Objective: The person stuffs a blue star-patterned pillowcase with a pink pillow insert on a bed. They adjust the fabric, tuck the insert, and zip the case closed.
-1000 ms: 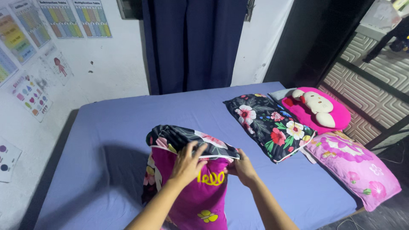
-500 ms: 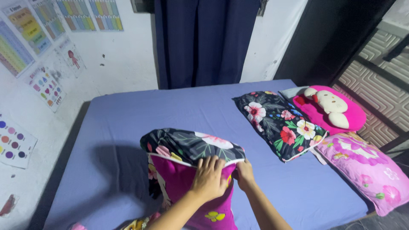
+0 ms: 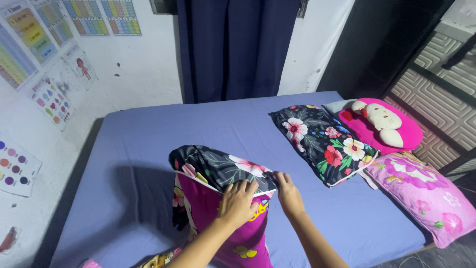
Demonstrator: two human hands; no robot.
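Note:
A magenta pillow (image 3: 233, 233) stands upright at the near edge of the bed, its top partly inside a black floral pillowcase (image 3: 218, 166). My left hand (image 3: 237, 202) presses flat on the pillow's front just under the case's white-piped opening. My right hand (image 3: 288, 193) pinches the case's edge at the right corner. Both forearms reach up from the bottom of the view.
The bed has a lavender sheet (image 3: 148, 134). On its right side lie a black floral pillow (image 3: 322, 141), a pink round cushion with a plush figure (image 3: 384, 124) and a pink floral pillow (image 3: 426, 196). Dark blue curtains (image 3: 238, 47) hang behind; charts (image 3: 34, 59) cover the left wall.
The floral case has come a little further down over the magenta pillow. My left hand slid lower on the pillow's front; my right hand moved up to the case's right corner.

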